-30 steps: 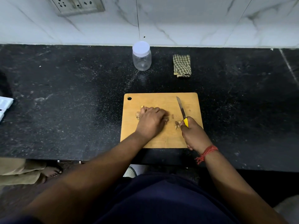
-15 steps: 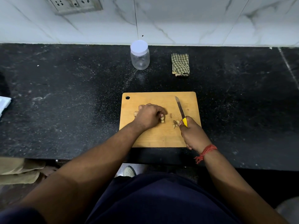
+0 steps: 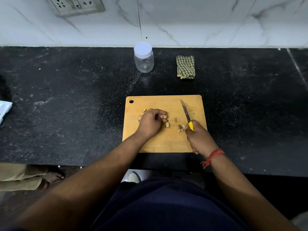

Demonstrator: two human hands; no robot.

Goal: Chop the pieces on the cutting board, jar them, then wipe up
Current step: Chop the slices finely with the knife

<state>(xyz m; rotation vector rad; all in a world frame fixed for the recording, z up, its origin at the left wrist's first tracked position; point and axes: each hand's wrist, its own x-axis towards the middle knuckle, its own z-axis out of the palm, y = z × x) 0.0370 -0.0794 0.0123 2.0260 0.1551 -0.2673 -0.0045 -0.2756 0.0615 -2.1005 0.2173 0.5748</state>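
While the right hand [image 3: 199, 139] grips the knife [image 3: 186, 114], blade pointing far, the left hand [image 3: 150, 122] curls over pieces [image 3: 167, 124]; whether it pinches one cannot be told. Both are over the cutting board [image 3: 166, 142].

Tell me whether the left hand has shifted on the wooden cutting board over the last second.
Yes, slightly: the left hand has drawn back leftward on the wooden cutting board, uncovering pale pieces.
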